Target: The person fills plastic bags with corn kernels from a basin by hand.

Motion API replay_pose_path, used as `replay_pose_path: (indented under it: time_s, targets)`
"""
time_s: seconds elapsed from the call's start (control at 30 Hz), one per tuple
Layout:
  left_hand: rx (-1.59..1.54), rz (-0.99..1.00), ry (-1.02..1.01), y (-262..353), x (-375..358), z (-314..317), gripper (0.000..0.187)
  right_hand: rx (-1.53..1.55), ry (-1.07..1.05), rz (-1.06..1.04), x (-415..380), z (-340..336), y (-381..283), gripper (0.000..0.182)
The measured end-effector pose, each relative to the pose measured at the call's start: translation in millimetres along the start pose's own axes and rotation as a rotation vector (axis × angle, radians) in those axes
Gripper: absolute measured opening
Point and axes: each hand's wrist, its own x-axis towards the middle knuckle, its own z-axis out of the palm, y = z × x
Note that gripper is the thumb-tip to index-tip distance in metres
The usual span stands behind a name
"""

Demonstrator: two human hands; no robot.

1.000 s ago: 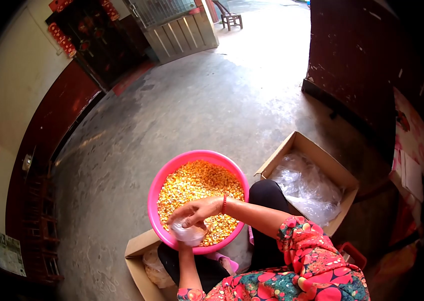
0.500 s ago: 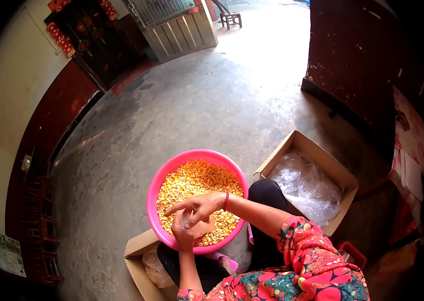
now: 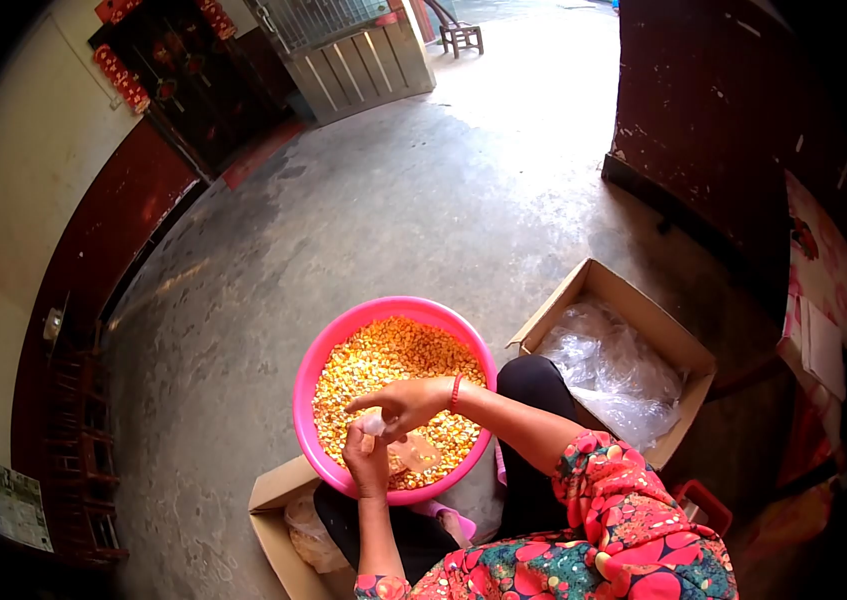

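A pink basin (image 3: 304,410) of yellow-orange corn kernels (image 3: 393,352) sits in front of my knees. Over its near side my left hand (image 3: 366,462) is closed, with a whitish gathered bit of plastic sticking up at its fingertips. It looks like the top of a translucent plastic bag (image 3: 421,456), which hangs just beside that hand above the kernels. From the right my right hand (image 3: 411,404) reaches across, its index finger stretched out. Its other fingers curl down against the bag's top, partly hidden. What the bag holds is hard to make out.
An open cardboard box (image 3: 700,385) with clear plastic bags (image 3: 611,372) stands by my right knee. Another cardboard box (image 3: 271,490) with a plastic bundle (image 3: 311,535) is at my left leg. A cloth-covered table (image 3: 811,340) is at right; wooden chairs (image 3: 78,450) line the left wall.
My right hand has shifted slightly right and up from over the left hand's fingers. The whitish plastic at the left fingertips now shows, and more of the bag is visible.
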Motion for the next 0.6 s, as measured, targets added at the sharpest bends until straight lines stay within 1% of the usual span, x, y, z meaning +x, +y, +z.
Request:
replay_pose_path:
  time_s: [0.03,0.07,0.1,0.17,0.2,0.23,0.3,0.33,0.4,0.43,0.5,0.57,0.6]
  targets:
    - [0.015,-0.052,-0.003,9.9,0.2,1.1,0.023,0.351,-0.127,-0.064,-1.0,-4.3,-10.3,0.072]
    - [0.116,0.068,0.041,22.0,-2.0,4.4,0.026,0.443,-0.106,-0.107,-5.8,-8.0,-22.0,0.067]
    - [0.119,0.067,0.043,22.9,-1.8,7.6,0.026,0.522,-0.113,-0.102,-5.1,-8.2,-23.8,0.068]
    - [0.135,0.205,0.113,21.5,-0.9,10.3,0.022,0.581,-0.084,-0.085,-5.4,-13.0,-28.1,0.071]
    - [0.138,0.346,0.155,17.7,0.3,11.3,0.017,0.701,0.008,-0.112,-5.3,-9.3,-27.4,0.073]
    - [0.138,0.346,0.154,15.4,0.0,9.7,0.017,0.803,0.074,-0.205,-4.6,-7.7,-28.2,0.075]
    - [-0.017,0.25,0.083,14.3,0.8,7.6,0.015,0.763,0.161,-0.221,-4.9,-6.7,-26.7,0.069]
    - [-0.017,0.249,0.083,14.4,0.7,7.9,0.015,0.762,0.161,-0.221,-3.1,-4.8,-21.3,0.069]
    - [-0.031,0.118,0.056,14.8,0.4,7.9,0.017,0.303,0.394,-0.078,6.1,-0.2,2.3,0.05]
    - [-0.035,0.052,0.044,16.8,0.0,7.5,0.02,0.062,0.58,-0.139,12.1,-1.6,8.6,0.03]
    - [-0.057,0.044,0.042,19.8,0.2,9.0,0.023,0.09,0.802,-0.074,8.9,-7.4,13.6,0.021]
    - [-0.307,-0.036,0.064,13.4,0.8,5.8,0.024,0.251,0.944,-0.014,5.9,-20.9,12.0,0.019]
    - [-0.313,-0.037,0.076,14.4,1.1,6.2,0.022,0.154,0.991,-0.071,7.4,-25.5,25.1,0.018]
